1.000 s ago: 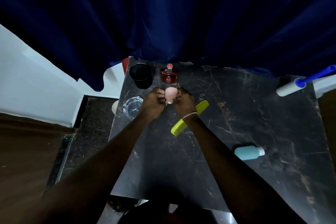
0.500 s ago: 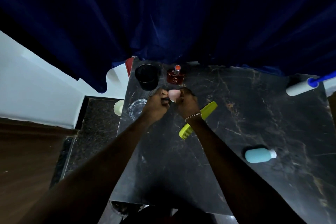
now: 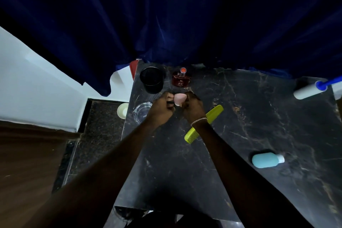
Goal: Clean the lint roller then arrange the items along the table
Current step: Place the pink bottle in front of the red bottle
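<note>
— Lint roller (image 3: 307, 91) in either hand?
— No. The left hand (image 3: 162, 108) and right hand (image 3: 192, 109) pinch a pink sponge (image 3: 179, 98) between curled fingers, arms stretched forward.
— Around them?
— The right wrist crosses a yellow-green comb (image 3: 214, 114). A glass dish (image 3: 141, 114) sits beside the left hand, with a black cup (image 3: 152, 79) and perfume bottle (image 3: 181, 79) just beyond. The roller lies at the table (image 3: 240, 116)'s far right edge, well apart.

Navy curtain (image 3: 166, 15) fills the top; on the black, gold-veined surface (image 3: 259, 120) sit a lime comb (image 3: 214, 114), turquoise bottle (image 3: 264, 160), pink sponge (image 3: 179, 98) and white, blue-handled lint roller (image 3: 307, 91).
</note>
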The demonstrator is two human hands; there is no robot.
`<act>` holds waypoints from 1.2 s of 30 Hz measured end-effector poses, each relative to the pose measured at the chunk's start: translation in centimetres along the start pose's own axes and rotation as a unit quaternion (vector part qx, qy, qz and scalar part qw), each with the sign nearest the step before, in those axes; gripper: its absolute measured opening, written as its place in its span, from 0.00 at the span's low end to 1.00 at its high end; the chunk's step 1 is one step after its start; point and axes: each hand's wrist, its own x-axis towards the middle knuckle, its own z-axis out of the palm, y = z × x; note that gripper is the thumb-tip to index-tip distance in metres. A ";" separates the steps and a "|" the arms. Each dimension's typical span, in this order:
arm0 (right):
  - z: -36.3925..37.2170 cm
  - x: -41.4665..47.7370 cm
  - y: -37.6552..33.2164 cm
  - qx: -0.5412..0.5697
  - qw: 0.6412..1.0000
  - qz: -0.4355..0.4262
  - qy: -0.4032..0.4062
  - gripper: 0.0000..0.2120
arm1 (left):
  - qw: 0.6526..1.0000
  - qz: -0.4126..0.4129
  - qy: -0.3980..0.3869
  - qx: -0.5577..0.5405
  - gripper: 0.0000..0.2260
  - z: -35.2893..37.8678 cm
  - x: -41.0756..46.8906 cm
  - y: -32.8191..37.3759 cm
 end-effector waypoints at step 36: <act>-6.5 -12.3 5.7 -0.208 0.966 -0.090 0.121 0.27 | 0.896 0.244 0.097 0.357 0.30 5.6 -10.2 -0.7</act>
